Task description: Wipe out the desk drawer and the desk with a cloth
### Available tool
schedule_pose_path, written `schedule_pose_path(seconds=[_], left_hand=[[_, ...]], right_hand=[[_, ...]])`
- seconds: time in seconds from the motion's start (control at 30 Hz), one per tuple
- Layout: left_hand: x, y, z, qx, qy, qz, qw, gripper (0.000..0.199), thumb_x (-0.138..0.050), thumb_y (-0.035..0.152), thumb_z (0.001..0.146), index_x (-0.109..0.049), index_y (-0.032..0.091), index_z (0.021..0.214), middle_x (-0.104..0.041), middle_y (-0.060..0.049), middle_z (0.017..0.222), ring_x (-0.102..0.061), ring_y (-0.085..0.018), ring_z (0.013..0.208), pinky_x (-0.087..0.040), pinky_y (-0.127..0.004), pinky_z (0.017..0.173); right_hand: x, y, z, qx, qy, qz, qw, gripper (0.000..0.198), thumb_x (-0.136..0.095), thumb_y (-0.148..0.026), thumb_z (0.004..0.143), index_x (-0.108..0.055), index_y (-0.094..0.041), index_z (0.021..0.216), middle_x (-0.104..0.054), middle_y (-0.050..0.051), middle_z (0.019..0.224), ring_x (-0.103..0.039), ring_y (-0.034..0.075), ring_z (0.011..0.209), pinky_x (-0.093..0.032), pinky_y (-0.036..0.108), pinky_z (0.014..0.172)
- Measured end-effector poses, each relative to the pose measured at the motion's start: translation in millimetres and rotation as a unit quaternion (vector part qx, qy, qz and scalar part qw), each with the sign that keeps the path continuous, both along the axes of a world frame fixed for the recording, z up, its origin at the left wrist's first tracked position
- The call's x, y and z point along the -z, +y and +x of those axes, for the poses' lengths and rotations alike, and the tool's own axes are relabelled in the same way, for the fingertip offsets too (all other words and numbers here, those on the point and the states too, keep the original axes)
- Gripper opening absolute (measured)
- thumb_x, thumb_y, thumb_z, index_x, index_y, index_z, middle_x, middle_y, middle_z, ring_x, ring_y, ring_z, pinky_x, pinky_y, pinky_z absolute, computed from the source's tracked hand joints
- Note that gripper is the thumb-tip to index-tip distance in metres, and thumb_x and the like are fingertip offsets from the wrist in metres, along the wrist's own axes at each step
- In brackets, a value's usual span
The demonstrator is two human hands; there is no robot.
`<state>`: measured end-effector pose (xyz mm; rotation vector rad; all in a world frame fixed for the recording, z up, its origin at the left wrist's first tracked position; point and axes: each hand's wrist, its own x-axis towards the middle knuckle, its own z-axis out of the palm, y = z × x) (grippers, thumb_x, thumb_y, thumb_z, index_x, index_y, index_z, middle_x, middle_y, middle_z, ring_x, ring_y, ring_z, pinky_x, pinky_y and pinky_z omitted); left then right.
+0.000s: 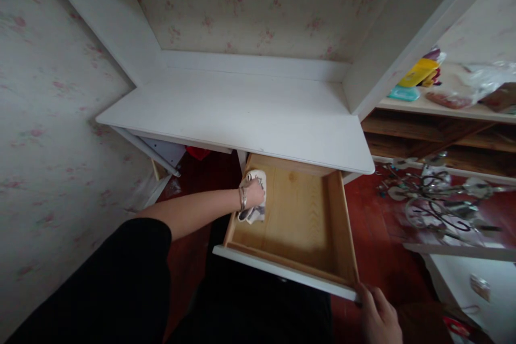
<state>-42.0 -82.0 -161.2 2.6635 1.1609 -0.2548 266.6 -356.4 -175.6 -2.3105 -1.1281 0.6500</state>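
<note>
A wooden drawer (298, 215) with a white front is pulled out from under the white desk (250, 113). Inside it, along the left wall, my left hand (253, 193) is closed on a pale cloth (258, 215) with dark markings, which lies bunched against the drawer bottom. A bracelet circles that wrist. At the right front corner of the drawer, my right hand (379, 314) grips the edge with its fingers bent over it; the thumb side is partly blurred.
Upright side panels and flowered wallpaper (250, 16) rise behind the desktop. On the right, a wooden shelf (403, 129) bears plastic-wrapped items and a yellow packet (419, 72). A chandelier (439, 199) with curved arms sits below it. Red floor (371, 231) shows beside the drawer.
</note>
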Motion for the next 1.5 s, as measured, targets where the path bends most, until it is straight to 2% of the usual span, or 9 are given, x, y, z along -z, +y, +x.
schedule_pose_path(seconds=[0.2,0.4,0.53,0.63,0.73,0.9,1.1,1.27,1.5], left_hand=[[-19.4,41.7,5.0,0.037,0.008,0.022,0.999,0.021,-0.057,0.006,0.080,-0.066,0.016,0.064,-0.071,-0.014,0.088,-0.062,-0.023,0.088,-0.038,-0.037,0.084],[-66.3,27.0,-22.4,0.128,-0.079,0.127,0.980,0.027,-0.041,0.013,0.095,-0.067,0.021,0.096,-0.067,-0.010,0.101,-0.057,-0.021,0.102,-0.037,-0.035,0.093],[-89.2,8.7,-49.7,0.143,-0.066,0.199,0.967,0.033,-0.035,0.015,0.098,-0.061,0.022,0.116,-0.064,-0.010,0.115,-0.054,-0.022,0.109,-0.035,-0.038,0.099],[-81.1,-9.2,-66.7,0.103,-0.048,0.210,0.971,0.034,-0.037,0.015,0.097,-0.059,0.022,0.122,-0.060,-0.011,0.127,-0.052,-0.023,0.117,-0.035,-0.040,0.101],[-56.7,-22.0,-80.1,0.023,-0.033,0.184,0.982,0.036,-0.042,0.012,0.093,-0.061,0.024,0.121,-0.060,-0.010,0.130,-0.055,-0.023,0.116,-0.040,-0.039,0.097],[-27.5,-16.5,-93.6,-0.033,-0.048,0.156,0.986,0.051,-0.046,0.007,0.084,-0.056,0.023,0.132,-0.058,-0.009,0.136,-0.052,-0.023,0.122,-0.041,-0.038,0.100],[-29.4,15.3,-76.5,-0.031,-0.081,0.197,0.977,0.040,-0.044,0.012,0.090,-0.057,0.021,0.127,-0.059,-0.009,0.132,-0.048,-0.022,0.127,-0.037,-0.038,0.106],[-30.8,37.7,-52.5,-0.088,-0.064,0.197,0.974,0.030,-0.039,0.013,0.094,-0.061,0.019,0.112,-0.066,-0.009,0.110,-0.058,-0.021,0.109,-0.043,-0.034,0.095],[-38.7,7.5,-69.0,-0.071,-0.053,0.109,0.990,0.043,-0.042,0.001,0.083,-0.061,0.019,0.118,-0.066,-0.009,0.115,-0.061,-0.020,0.104,-0.047,-0.032,0.087]], right_hand=[[-9.4,3.4,-4.8,-0.015,-0.002,0.022,1.000,0.053,-0.039,-0.075,0.077,-0.054,-0.025,0.067,-0.062,0.004,0.067,-0.055,0.022,0.069,-0.045,0.031,0.063],[-10.3,5.5,-7.2,-0.013,-0.006,0.029,0.999,0.051,-0.038,-0.072,0.079,-0.053,-0.025,0.064,-0.061,0.005,0.066,-0.055,0.023,0.070,-0.045,0.031,0.064],[-6.9,6.1,-4.6,-0.005,0.003,0.017,1.000,0.052,-0.039,-0.074,0.078,-0.051,-0.025,0.064,-0.061,0.005,0.066,-0.056,0.024,0.070,-0.045,0.033,0.064],[-2.2,4.6,-1.3,-0.013,0.014,0.027,0.999,0.053,-0.041,-0.075,0.076,-0.053,-0.025,0.066,-0.061,0.006,0.066,-0.056,0.024,0.069,-0.045,0.033,0.063],[2.5,2.8,1.4,-0.015,0.018,0.037,0.999,0.052,-0.043,-0.074,0.077,-0.056,-0.025,0.067,-0.063,0.006,0.068,-0.056,0.024,0.070,-0.045,0.033,0.063],[6.3,2.2,2.1,-0.008,0.019,0.027,0.999,0.051,-0.043,-0.073,0.076,-0.056,-0.025,0.065,-0.063,0.005,0.069,-0.055,0.023,0.068,-0.045,0.031,0.062],[1.4,3.2,-2.4,0.009,0.013,0.019,1.000,0.048,-0.044,-0.070,0.076,-0.054,-0.025,0.062,-0.062,0.004,0.066,-0.053,0.022,0.066,-0.043,0.030,0.059],[-4.9,4.3,-6.3,0.035,0.016,-0.011,0.999,0.042,-0.042,-0.064,0.076,-0.052,-0.025,0.063,-0.064,0.005,0.071,-0.055,0.023,0.070,-0.043,0.032,0.063],[-5.5,4.6,-8.0,0.045,0.028,-0.024,0.998,0.039,-0.043,-0.060,0.077,-0.053,-0.024,0.067,-0.064,0.004,0.073,-0.056,0.024,0.075,-0.042,0.033,0.068]])
